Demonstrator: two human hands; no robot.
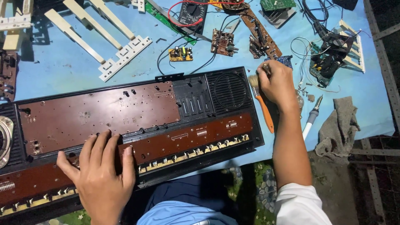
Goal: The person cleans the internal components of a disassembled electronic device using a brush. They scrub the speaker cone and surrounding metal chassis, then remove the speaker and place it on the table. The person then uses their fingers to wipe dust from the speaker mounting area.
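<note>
An opened black keyboard case (233, 89) lies across the blue sheet, with long brown circuit boards (100, 112) inside and a round speaker grille at its right end. My left hand (100, 171) rests flat on the lower brown board, fingers spread. Beyond the case's right end, my right hand (277, 83) has its fingers closed around a small dark part, next to a brush with an orange handle (263, 109). What the small part is cannot be made out.
White key strips (100, 37) lie at the back left. A multimeter with a red lead (191, 14), small circuit boards (222, 41), wired parts (331, 54), a soldering iron (311, 118) and a grey rag (339, 125) sit on the blue sheet (371, 96).
</note>
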